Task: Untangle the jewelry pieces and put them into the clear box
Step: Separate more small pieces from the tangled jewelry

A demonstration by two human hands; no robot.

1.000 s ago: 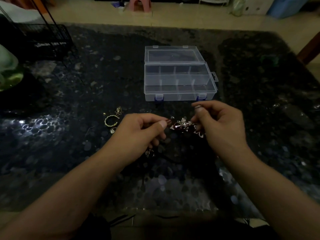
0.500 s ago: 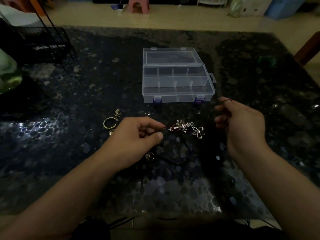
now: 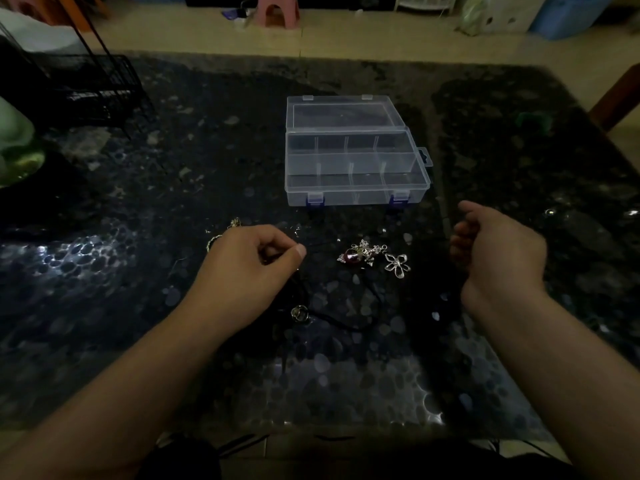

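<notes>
The clear box point(image 3: 356, 199) stands open at the table's middle, its lid folded back and its compartments showing nothing inside. On the dark table between my hands lie a red-and-silver pendant point(image 3: 360, 254) and a silver flower pendant point(image 3: 398, 266). My left hand point(image 3: 256, 268) pinches a thin black cord point(image 3: 332, 318) between thumb and forefinger. The cord loops over the table past a small silver charm point(image 3: 299, 313). My right hand point(image 3: 495, 251) is curled to the right of the pendants and seems to grip the cord's other end, which is barely visible. A gold ring point(image 3: 212, 241) peeks out behind my left hand.
A black wire rack point(image 3: 86, 88) stands at the back left, and a green object point(image 3: 14, 150) sits at the left edge. A small gold piece point(image 3: 236, 222) lies beyond my left hand. The table's near edge runs just below my forearms. On the floor beyond is a pink stool point(image 3: 277, 10).
My hands have drawn apart. The right hand left the pendant cluster and moved right, pulling the cord. The left hand shifted a little left. The pendants now lie on the table.
</notes>
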